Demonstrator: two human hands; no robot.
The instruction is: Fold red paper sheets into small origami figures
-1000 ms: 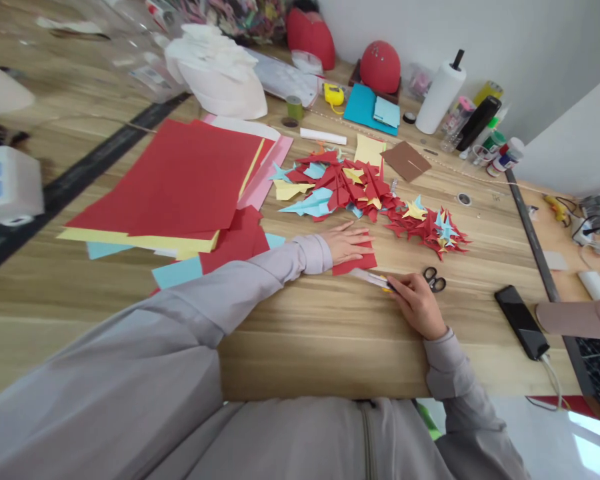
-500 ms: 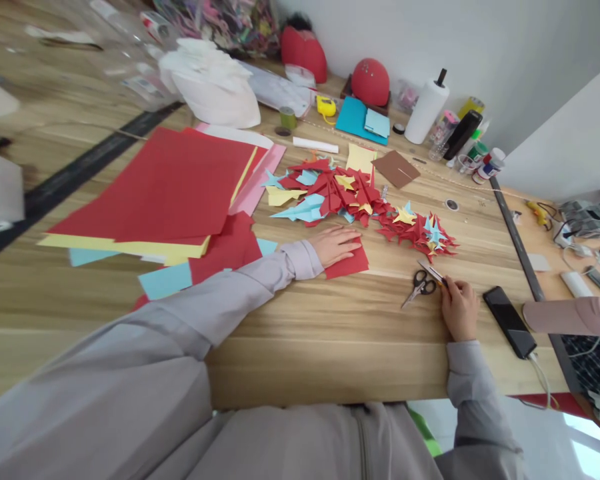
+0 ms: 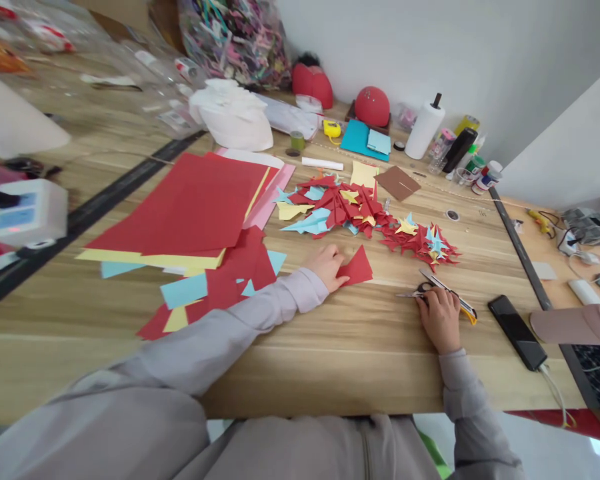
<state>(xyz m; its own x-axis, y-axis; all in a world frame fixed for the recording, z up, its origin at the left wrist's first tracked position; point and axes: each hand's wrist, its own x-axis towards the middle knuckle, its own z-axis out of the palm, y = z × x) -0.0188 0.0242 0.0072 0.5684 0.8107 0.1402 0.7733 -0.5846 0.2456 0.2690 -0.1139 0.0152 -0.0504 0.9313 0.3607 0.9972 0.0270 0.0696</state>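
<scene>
My left hand (image 3: 326, 268) is closed on the near left edge of a small piece of red paper (image 3: 359, 267), its fingers bent and partly hidden. Far to the right, my right hand (image 3: 440, 319) has its fingers closed over the handles of a pair of black-handled scissors (image 3: 411, 294), whose blades point left along the tabletop. Just beyond that hand a utility knife (image 3: 467, 309) with a yellow end lies on the wood. Behind both hands spreads a pile of folded red, blue and yellow paper shapes (image 3: 340, 207), with a second heap (image 3: 420, 240) to its right.
Large red sheets (image 3: 195, 200) are stacked on the left, with paper offcuts (image 3: 185, 291) in front. A phone (image 3: 517, 331) and a pink bottle (image 3: 573, 325) lie at the right. Along the wall stand a white roll (image 3: 425, 131) and several small bottles.
My right hand has let go of the utility knife and moved left onto the scissors. My left hand, flat before, has curled its fingers on the red paper. The view has shifted slightly.
</scene>
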